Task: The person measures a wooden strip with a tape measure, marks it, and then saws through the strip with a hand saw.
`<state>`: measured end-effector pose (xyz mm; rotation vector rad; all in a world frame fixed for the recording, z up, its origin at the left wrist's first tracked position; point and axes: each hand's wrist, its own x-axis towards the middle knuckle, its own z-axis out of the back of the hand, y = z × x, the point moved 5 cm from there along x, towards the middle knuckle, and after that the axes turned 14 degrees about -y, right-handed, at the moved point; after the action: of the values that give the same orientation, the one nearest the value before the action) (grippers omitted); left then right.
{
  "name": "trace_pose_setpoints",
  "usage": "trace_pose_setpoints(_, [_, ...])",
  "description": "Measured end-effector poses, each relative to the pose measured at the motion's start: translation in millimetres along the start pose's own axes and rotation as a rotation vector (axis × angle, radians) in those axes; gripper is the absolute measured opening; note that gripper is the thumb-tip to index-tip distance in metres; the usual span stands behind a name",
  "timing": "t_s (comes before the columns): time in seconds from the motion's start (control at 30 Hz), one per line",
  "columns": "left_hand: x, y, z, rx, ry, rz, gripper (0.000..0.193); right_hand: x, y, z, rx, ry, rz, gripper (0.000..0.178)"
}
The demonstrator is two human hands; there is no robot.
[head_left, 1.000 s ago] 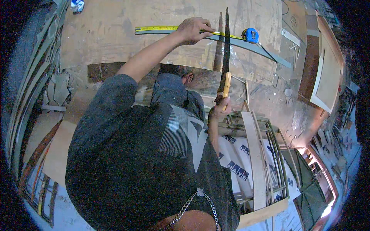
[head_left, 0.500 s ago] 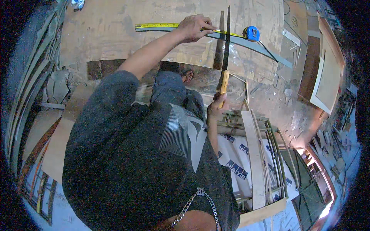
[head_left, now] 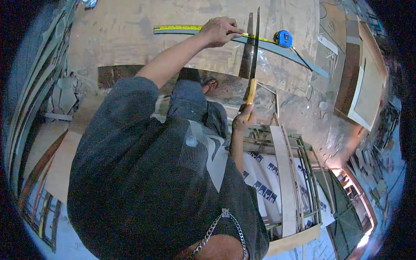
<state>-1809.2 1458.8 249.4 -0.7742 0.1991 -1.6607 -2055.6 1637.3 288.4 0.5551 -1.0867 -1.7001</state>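
One chain necklace (head_left: 225,212) hangs at the neck of one dark shirt (head_left: 130,173). Beyond it, on the right, stands one wooden frame (head_left: 294,241) with one pale plank (head_left: 282,173) lying along it. Of the two hands, the right hand (head_left: 243,121) is nearer, its fingers closed around the wooden handle of one saw (head_left: 254,65). One foot (head_left: 211,86) shows near the near edge of the one bench (head_left: 130,47); the saw's blade points across that edge toward the far side. One dark band runs beside the blade; I cannot tell whether it is shadow.

Farther in, the left hand (head_left: 217,32) lies over one tape measure's yellow tape and one grey strip (head_left: 277,50), fingers bent together; whether it grips or only presses, I cannot tell. The strip runs from left of the hand past the bench's right edge. The one tape measure (head_left: 284,38) has its blue case toward that edge, its tape drawn out leftward along the strip. One blue-and-white thing (head_left: 89,3) sits near the far left corner.
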Motion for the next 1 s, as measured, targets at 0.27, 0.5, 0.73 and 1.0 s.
trace_pose_setpoints(0.27, [-3, 6, -2, 0.008, -0.045, -0.024, 0.022, -9, -10, 10, 0.063, -0.039, -0.028, 0.042])
trace_pose_setpoints(0.5, [-3, 2, 1, -0.005, -0.051, -0.024, 0.021, -22, -12, 45, -0.070, -0.127, 0.039, 0.045])
trace_pose_setpoints(0.73, [-4, 7, -3, 0.002, -0.067, -0.015, 0.021, -37, -8, 76, -0.054, -0.177, 0.074, 0.047])
trace_pose_setpoints(1.0, [-4, 6, -5, -0.003, -0.084, -0.065, 0.021, -56, -26, 98, -0.198, -0.244, 0.103, 0.045])
